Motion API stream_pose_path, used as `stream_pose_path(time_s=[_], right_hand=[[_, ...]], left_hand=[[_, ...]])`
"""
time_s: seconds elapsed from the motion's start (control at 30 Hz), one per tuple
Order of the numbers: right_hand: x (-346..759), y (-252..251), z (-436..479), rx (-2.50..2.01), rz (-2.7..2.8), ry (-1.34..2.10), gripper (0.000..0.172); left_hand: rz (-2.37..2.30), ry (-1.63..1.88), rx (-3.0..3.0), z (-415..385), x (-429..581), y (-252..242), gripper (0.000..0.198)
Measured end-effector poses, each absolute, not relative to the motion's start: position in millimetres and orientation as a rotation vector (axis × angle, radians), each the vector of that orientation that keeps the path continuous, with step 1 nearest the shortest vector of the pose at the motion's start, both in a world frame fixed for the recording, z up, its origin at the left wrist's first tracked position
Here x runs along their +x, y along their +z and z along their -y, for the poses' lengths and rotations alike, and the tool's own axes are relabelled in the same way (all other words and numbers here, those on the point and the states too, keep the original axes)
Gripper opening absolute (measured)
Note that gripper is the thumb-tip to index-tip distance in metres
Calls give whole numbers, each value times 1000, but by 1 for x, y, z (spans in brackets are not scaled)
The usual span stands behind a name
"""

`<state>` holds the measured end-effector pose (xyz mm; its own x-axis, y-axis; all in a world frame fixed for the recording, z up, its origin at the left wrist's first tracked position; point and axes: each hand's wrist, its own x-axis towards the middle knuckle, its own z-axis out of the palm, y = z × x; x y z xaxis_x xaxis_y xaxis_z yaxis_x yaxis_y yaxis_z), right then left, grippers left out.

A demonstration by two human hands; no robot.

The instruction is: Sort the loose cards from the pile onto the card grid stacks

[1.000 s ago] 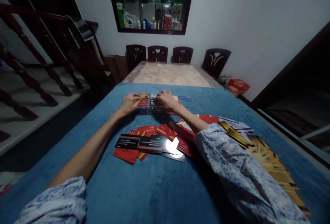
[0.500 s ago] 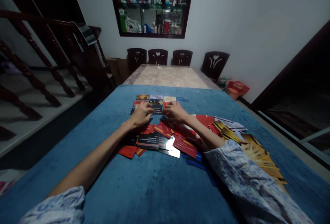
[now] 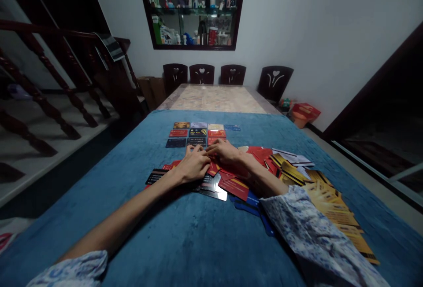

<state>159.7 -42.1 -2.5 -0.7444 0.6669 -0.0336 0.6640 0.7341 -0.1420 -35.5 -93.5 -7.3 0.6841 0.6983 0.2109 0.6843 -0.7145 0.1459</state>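
My left hand (image 3: pixel 195 164) lies over the near pile of cards, fingers bent and close together. Its fingertips meet those of my right hand (image 3: pixel 225 151), whose fingers are curled just in front of the laid-out rows. Whatever the fingertips pinch is hidden. Beyond them lie rows of cards, among them a gold card (image 3: pixel 181 125), a black and gold card (image 3: pixel 197 132) and a dark blue card (image 3: pixel 176 143). A red card (image 3: pixel 216 140) ends the nearest row, partly covered by my right fingers. Below my hands, a dark red card (image 3: pixel 234 188) overlaps a silvery card (image 3: pixel 218 193).
Gold cards (image 3: pixel 333 210) fan out on the right, beside white cards (image 3: pixel 294 157). Blue cards (image 3: pixel 247 205) stick out under my right forearm. A blue cloth (image 3: pixel 132 225) covers the near table. Chairs (image 3: pixel 202 74) stand at the far end.
My left hand has moved back and right, from the rows onto the near pile. My right hand has shifted slightly towards me, baring a red card in the nearest row.
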Motion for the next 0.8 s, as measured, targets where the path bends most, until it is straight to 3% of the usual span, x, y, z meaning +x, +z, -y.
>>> stream_pose_path(time_s=[0.33, 0.5, 0.8], right_hand=[[166, -9, 33, -1003, 2962, 190, 58], [169, -11, 32, -969, 2937, 227, 59], [169, -15, 29, -777, 2855, 309, 35]], left_hand=[[-1150, 181, 2905, 100, -39, 7, 29], [-1128, 158, 2886, 101, -41, 13, 40], [-1182, -28, 2842, 94, -48, 20, 18]])
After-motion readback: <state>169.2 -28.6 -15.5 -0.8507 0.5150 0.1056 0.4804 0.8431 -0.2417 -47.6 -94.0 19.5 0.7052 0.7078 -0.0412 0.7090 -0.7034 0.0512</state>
